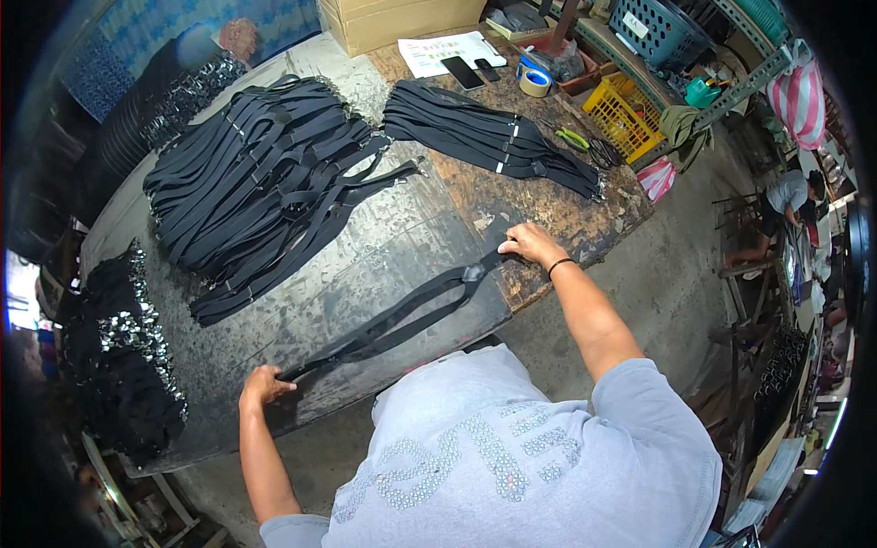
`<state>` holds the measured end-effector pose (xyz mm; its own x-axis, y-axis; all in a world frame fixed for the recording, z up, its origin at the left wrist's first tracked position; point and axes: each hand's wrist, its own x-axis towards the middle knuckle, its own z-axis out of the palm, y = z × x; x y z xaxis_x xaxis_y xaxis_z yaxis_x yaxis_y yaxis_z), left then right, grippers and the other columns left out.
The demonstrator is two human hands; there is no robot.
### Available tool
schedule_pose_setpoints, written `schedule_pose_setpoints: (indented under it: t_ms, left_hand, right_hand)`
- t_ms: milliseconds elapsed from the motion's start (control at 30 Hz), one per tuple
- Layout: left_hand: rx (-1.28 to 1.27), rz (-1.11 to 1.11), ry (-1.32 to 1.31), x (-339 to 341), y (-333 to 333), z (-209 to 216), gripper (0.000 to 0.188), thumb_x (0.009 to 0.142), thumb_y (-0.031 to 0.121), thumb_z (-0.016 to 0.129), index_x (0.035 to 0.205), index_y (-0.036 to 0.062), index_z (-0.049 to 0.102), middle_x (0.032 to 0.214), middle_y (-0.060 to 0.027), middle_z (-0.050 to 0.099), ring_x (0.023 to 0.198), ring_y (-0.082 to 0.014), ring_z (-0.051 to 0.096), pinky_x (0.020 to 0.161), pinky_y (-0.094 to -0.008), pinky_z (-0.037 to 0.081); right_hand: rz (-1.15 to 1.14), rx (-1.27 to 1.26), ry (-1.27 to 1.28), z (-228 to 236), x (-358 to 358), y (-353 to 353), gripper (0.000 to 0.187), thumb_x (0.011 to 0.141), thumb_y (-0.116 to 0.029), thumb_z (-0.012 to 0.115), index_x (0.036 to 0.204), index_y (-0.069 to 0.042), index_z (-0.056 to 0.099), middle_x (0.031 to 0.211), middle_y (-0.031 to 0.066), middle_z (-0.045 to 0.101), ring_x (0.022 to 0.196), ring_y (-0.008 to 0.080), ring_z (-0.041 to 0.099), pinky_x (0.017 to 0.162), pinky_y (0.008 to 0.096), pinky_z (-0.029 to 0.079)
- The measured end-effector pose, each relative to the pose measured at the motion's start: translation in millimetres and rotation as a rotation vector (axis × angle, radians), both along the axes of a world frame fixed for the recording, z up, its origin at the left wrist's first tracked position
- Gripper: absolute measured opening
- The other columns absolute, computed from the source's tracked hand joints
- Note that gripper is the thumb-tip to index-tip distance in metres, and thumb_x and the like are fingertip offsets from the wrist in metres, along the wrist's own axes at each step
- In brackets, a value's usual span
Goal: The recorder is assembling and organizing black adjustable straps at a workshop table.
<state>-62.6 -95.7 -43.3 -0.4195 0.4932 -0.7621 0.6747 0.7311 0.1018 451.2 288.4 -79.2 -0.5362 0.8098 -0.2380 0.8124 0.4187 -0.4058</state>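
A pair of black suspenders is stretched across the near part of the worktable, its straps joined at a dark patch towards the right. My left hand is closed on the left end, close to the table's front edge. At the other end, the fingers of my right hand pinch the single strap. Beyond my hands lies a large heap of black suspenders with shiny metal clips. A smaller, flatter bundle of black suspenders rests to its right.
Another dark pile with silvery clips hangs over the left edge. At the back are a cardboard box, phone, tape roll and green-handled pliers. A yellow basket stands beyond the right edge. Another person sits far right.
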Motion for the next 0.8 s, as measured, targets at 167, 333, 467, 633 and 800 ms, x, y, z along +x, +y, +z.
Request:
schedule_pose_setpoints:
  t_ms: [167, 333, 467, 633, 800]
  left_hand:
    - [0.130, -0.115, 0.126, -14, -7, -15, 0.072, 0.059, 0.054, 0.088, 0.100, -0.0026, 0.069, 0.100, -0.0279, 0.069, 0.101, -0.0423, 0.066, 0.087, -0.0486, 0.051]
    - [0.039, -0.163, 0.122, -8, -10, -16, 0.085, 0.049, 0.060, 0.089, 0.103, -0.0002, 0.064, 0.105, -0.0251, 0.069, 0.106, -0.0422, 0.064, 0.090, -0.0487, 0.049]
    - [0.064, -0.150, 0.159, -6, -12, -19, 0.091, 0.048, 0.062, 0.089, 0.110, 0.0033, 0.057, 0.104, -0.0239, 0.069, 0.107, -0.0423, 0.063, 0.091, -0.0501, 0.048]
    - [0.171, -0.054, 0.257, -9, -40, -19, 0.098, 0.050, 0.056, 0.090, 0.128, 0.0107, 0.053, 0.138, -0.0184, 0.053, 0.131, -0.0356, 0.048, 0.102, -0.0502, 0.042]
    - [0.792, -0.389, 0.358, 36, -35, -14, 0.100, 0.052, 0.048, 0.090, 0.137, 0.0136, 0.049, 0.140, -0.0139, 0.046, 0.134, -0.0339, 0.039, 0.108, -0.0524, 0.032]
  right_hand:
    - [0.063, 0.202, -0.190, -21, 2, 9, 0.050, 0.076, -0.059, 0.070, 0.084, -0.009, 0.074, 0.090, 0.0129, 0.072, 0.096, 0.0343, 0.066, 0.083, 0.0479, 0.048]
    - [0.129, 0.253, -0.178, -29, -1, 22, 0.054, 0.075, -0.062, 0.067, 0.082, -0.009, 0.073, 0.088, 0.0157, 0.070, 0.096, 0.0357, 0.065, 0.082, 0.0496, 0.049]
    - [0.104, 0.233, -0.186, -25, 8, 24, 0.058, 0.076, -0.062, 0.067, 0.082, -0.004, 0.071, 0.086, 0.0191, 0.067, 0.092, 0.0388, 0.063, 0.081, 0.0515, 0.048]
    - [0.012, 0.234, -0.284, -15, 3, 17, 0.056, 0.074, -0.054, 0.074, 0.097, -0.003, 0.068, 0.110, 0.0164, 0.058, 0.109, 0.0373, 0.051, 0.093, 0.0534, 0.040]
    - [0.034, 0.537, -0.202, -17, -1, -4, 0.059, 0.076, -0.040, 0.078, 0.120, -0.007, 0.057, 0.127, 0.0155, 0.053, 0.118, 0.0387, 0.049, 0.098, 0.0526, 0.040]
